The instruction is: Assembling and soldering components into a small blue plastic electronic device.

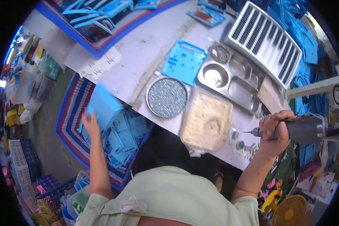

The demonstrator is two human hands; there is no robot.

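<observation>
My left hand [91, 125] is out to the left, its fingers on the near edge of a flat blue plastic panel [103, 104], slightly smeared by motion. The panel is tilted above a striped bin [72, 113] heaped with similar blue plastic parts [124, 137]. At the right, my right hand [275, 131] wraps round a grey electric screwdriver [303, 129], whose thin bit points left over the table edge. Between the hands, a round tin of small metal screws [167, 97] stands beside a pale, plastic-wrapped block [208, 119]. Another blue panel [184, 62] lies flat beyond the tin.
A compartmented metal tray [239, 92] holds small parts behind the block. Further back right stands a white rack with rows of dark pieces [265, 39]. A second striped bin [90, 47] of blue parts sits far left. A yellow fan [290, 211] is at lower right.
</observation>
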